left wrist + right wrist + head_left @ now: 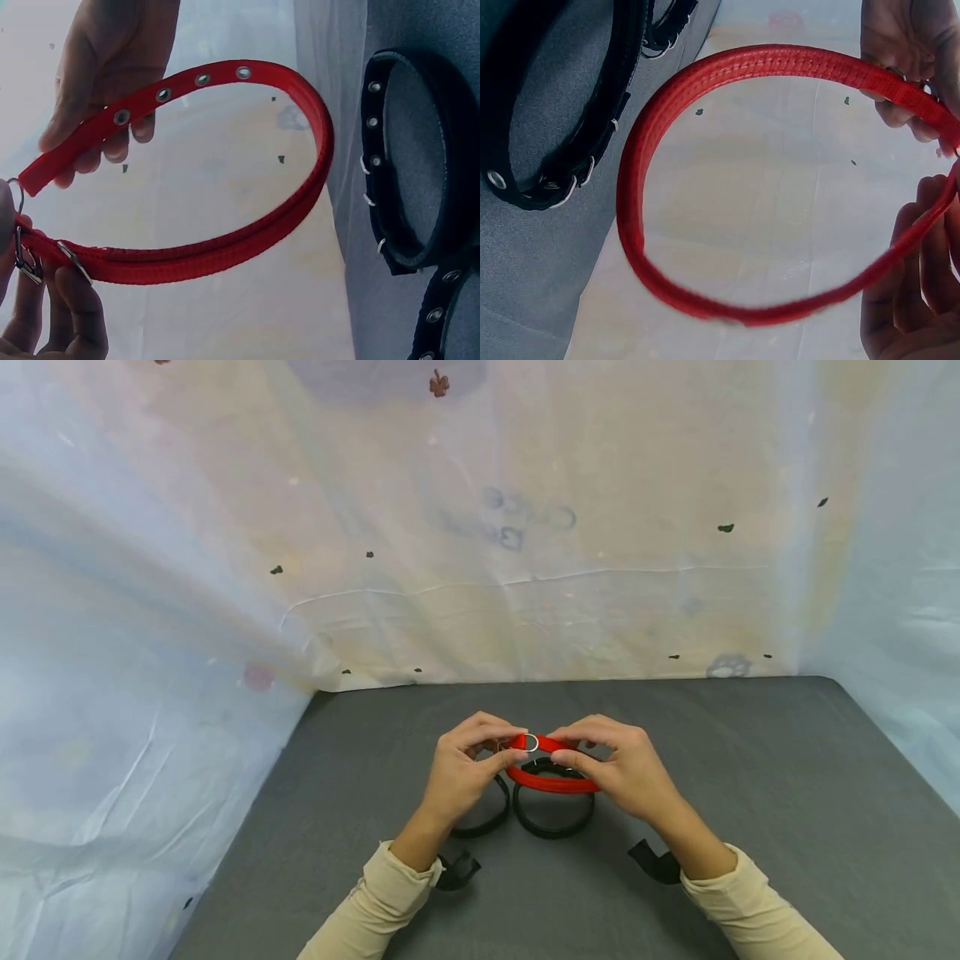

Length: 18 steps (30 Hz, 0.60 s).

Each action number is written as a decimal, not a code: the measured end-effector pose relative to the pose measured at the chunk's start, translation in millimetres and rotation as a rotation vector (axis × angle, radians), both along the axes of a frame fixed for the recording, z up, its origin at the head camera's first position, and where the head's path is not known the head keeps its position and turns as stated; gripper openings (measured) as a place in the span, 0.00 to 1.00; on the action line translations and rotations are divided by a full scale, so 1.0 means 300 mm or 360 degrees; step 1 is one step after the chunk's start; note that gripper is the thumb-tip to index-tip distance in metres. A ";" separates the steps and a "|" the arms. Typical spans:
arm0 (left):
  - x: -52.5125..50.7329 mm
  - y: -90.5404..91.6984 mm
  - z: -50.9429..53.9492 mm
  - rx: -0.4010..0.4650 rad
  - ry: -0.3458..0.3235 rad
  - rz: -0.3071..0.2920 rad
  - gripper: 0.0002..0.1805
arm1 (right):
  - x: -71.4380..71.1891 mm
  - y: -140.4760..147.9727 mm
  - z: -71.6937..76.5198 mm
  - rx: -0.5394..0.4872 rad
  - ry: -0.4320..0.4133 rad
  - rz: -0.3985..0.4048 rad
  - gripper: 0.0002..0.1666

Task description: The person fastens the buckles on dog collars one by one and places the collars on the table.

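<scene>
A red dog collar [555, 784] is held up in a loop between both hands. My left hand [465, 768] pinches its buckle end; the metal buckle [28, 264] and a D-ring [532, 742] show there. With thumb and fingers, my right hand [618, 768] grips the free end, whose row of metal eyelets [163, 94] faces the left wrist view. The strap's tip lies at the ring, close to the left fingers; whether it passes through, I cannot tell. Below the hands, two black collars [553, 833] [483, 828] lie side by side, buckled into loops.
Grey cloth covers the table [787, 827]. A pale, patterned plastic sheet [600, 527] hangs behind it and along both sides. Black straps [459, 870] [656, 862] stick out at the wrists by the beige sleeves.
</scene>
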<state>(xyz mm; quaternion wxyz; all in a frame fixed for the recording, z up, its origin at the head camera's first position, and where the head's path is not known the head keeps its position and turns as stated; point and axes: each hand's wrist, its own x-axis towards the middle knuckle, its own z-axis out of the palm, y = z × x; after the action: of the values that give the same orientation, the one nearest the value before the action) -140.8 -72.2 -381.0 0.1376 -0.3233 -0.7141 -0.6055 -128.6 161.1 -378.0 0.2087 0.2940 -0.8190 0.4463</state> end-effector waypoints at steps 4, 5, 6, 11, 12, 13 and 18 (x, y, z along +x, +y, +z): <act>0.000 0.004 -0.008 -0.0010 -0.0010 -0.0018 0.12 | 0.002 -0.004 -0.001 -0.0008 0.0004 0.0007 0.17; 0.000 0.003 -0.009 -0.0010 -0.0012 -0.0022 0.12 | 0.002 -0.005 -0.001 -0.0009 0.0002 0.0008 0.17; 0.000 0.003 -0.009 -0.0010 -0.0020 -0.0025 0.12 | 0.003 -0.006 -0.002 -0.0010 0.0004 0.0012 0.16; 0.003 0.001 -0.005 -0.0026 -0.0032 -0.0055 0.13 | 0.003 -0.011 -0.004 -0.0014 0.0025 0.0036 0.16; 0.003 0.001 -0.004 -0.0034 -0.0033 -0.0062 0.13 | 0.004 -0.012 -0.005 -0.0012 0.0031 0.0038 0.17; 0.003 0.001 -0.004 -0.0044 -0.0031 -0.0068 0.13 | 0.004 -0.012 -0.005 -0.0008 0.0035 0.0038 0.17; 0.001 0.004 -0.008 -0.0075 -0.0033 -0.0083 0.13 | 0.005 -0.011 -0.007 -0.0006 0.0053 0.0032 0.17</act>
<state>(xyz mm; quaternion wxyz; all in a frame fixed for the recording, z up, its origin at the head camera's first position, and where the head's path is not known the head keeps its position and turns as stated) -140.4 -71.1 -383.3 0.1066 -0.3387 -0.7208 -0.5953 -126.9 157.7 -380.2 0.2183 0.3092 -0.8116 0.4450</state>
